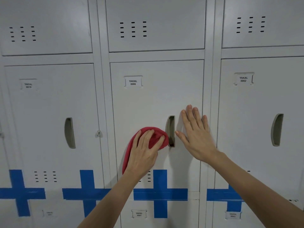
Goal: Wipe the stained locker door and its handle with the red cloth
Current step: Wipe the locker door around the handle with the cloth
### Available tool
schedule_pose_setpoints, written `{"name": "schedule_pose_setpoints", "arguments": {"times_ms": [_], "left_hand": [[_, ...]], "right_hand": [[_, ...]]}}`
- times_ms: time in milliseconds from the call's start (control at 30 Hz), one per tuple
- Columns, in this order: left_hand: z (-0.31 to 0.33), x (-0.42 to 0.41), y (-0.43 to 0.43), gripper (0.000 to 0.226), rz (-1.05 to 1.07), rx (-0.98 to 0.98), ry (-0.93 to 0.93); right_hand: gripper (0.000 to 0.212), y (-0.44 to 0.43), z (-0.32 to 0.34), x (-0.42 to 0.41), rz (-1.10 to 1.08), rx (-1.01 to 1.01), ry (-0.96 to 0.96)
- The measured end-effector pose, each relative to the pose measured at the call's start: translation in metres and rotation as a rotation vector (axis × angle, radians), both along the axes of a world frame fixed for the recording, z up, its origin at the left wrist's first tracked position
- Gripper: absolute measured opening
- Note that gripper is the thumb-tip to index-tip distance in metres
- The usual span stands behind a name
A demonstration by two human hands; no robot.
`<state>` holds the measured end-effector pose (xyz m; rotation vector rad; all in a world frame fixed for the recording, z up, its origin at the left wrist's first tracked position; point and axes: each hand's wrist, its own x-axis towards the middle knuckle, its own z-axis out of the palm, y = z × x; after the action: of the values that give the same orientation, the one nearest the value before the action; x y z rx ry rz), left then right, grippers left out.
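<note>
Left hand (144,152) presses red cloth (158,134) on locker door (148,102) beside handle (170,130) — grip holding cloth; right hand (195,134) flat, grip wide.

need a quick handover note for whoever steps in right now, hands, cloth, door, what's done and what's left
Left hand: pressing the red cloth flat on the door labelled YAKAL 0006, just left of the handle; cloth edge is at the handle's rim.
Right hand: open, empty, flat on the door's right edge beside the handle, as if bracing it.
Door: shut. No stain is clear in this view, so how much is already wiped cannot be told.
Left: handle recess, then any part of the door not yet wiped.
</note>
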<state>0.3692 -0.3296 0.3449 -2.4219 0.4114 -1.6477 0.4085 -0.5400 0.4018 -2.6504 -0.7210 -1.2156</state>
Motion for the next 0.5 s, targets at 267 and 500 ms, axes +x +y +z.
{"name": "schedule_pose_setpoints", "arguments": {"times_ms": [267, 500], "left_hand": [[-0.038, -0.006, -0.002, 0.072, 0.049, 0.217, 0.144], [0.007, -0.009, 0.01, 0.058, 0.106, 0.103, 0.02]], "right_hand": [[0.07, -0.003, 0.001, 0.0, 0.025, -0.001, 0.009], [0.069, -0.007, 0.002, 0.001, 0.015, -0.027, 0.01]]}}
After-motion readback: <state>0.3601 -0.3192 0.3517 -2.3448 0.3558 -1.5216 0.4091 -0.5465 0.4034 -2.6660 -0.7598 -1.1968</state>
